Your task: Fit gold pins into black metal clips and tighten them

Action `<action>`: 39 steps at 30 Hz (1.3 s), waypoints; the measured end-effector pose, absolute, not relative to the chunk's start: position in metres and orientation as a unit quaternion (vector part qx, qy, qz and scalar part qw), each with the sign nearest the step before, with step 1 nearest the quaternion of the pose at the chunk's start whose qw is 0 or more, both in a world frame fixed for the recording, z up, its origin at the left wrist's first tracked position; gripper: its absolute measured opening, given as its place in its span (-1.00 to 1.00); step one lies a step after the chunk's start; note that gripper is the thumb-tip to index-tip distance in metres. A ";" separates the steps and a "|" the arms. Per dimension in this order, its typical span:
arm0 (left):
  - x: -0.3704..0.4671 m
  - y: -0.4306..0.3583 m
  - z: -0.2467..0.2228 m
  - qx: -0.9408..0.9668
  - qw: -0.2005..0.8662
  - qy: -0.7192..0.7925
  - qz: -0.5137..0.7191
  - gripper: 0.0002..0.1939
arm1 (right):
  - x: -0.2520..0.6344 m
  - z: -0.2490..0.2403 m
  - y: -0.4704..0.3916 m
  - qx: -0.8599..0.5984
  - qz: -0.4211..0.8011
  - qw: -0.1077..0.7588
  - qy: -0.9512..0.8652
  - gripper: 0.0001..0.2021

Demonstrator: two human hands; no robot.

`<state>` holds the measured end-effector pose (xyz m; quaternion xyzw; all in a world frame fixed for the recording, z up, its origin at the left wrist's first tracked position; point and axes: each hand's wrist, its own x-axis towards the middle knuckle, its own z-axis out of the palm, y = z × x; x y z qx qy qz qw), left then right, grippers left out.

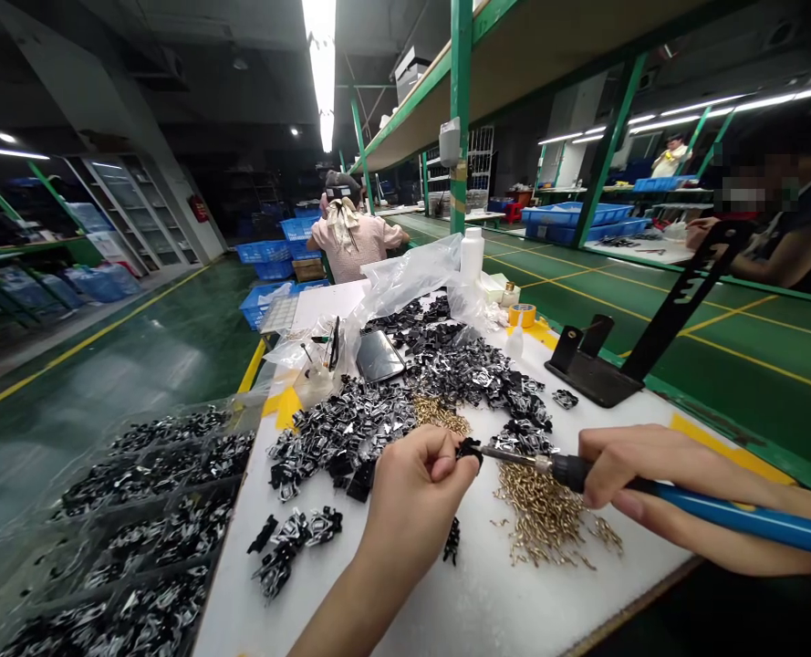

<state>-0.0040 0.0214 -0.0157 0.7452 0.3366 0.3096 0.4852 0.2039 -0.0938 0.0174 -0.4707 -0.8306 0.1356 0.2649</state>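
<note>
My left hand (419, 479) is closed, pinching a small black clip-like part (470, 449) between thumb and fingertips above the white tabletop. In my right hand (628, 474) is a blue-handled soldering iron (733, 518), its metal end pointing left and meeting that part; the exact contact is too small to make out. Below the iron lies a heap of small brass-coloured pins (545, 516), with a smaller pile of pins (439, 415) behind my left hand. Black-and-silver clip parts (364, 420) are heaped beyond my hands, and a few loose parts (296, 538) lie left of my wrist.
A black metal stand (600, 379) rises at the right. A phone (379, 356), a white bottle (472, 255) and yellow tape (522, 316) sit farther back. Sectioned trays of parts (165, 520) flank the table's left edge. People sit ahead (357, 242) and at right.
</note>
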 end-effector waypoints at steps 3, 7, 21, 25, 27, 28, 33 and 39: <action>-0.004 0.021 -0.013 0.719 0.524 0.339 0.306 -0.60 | 0.204 0.017 -0.094 -0.472 0.121 0.260 -0.834 -0.82; -0.004 0.022 -0.009 0.666 0.594 0.348 0.286 -0.60 | 0.205 0.017 -0.097 -0.474 0.110 0.251 -0.837 -0.83; -0.005 0.024 -0.008 0.662 0.599 0.357 0.277 -0.59 | 0.210 0.007 -0.103 -0.506 0.107 0.276 -0.810 -0.82; -0.004 0.024 -0.009 0.657 0.609 0.345 0.281 -0.59 | 0.211 0.009 -0.102 -0.496 0.099 0.281 -0.816 -0.84; -0.004 0.024 -0.008 0.652 0.616 0.340 0.281 -0.59 | 0.212 0.010 -0.102 -0.492 0.095 0.277 -0.820 -0.83; -0.004 0.024 -0.008 0.649 0.620 0.339 0.281 -0.59 | 0.212 0.011 -0.102 -0.491 0.095 0.274 -0.821 -0.83; -0.003 0.022 -0.007 0.629 0.641 0.333 0.286 -0.57 | 0.214 0.008 -0.103 -0.502 0.111 0.304 -0.802 -0.83; -0.003 0.022 -0.007 0.621 0.649 0.332 0.288 -0.56 | 0.216 0.005 -0.103 -0.508 0.133 0.327 -0.786 -0.82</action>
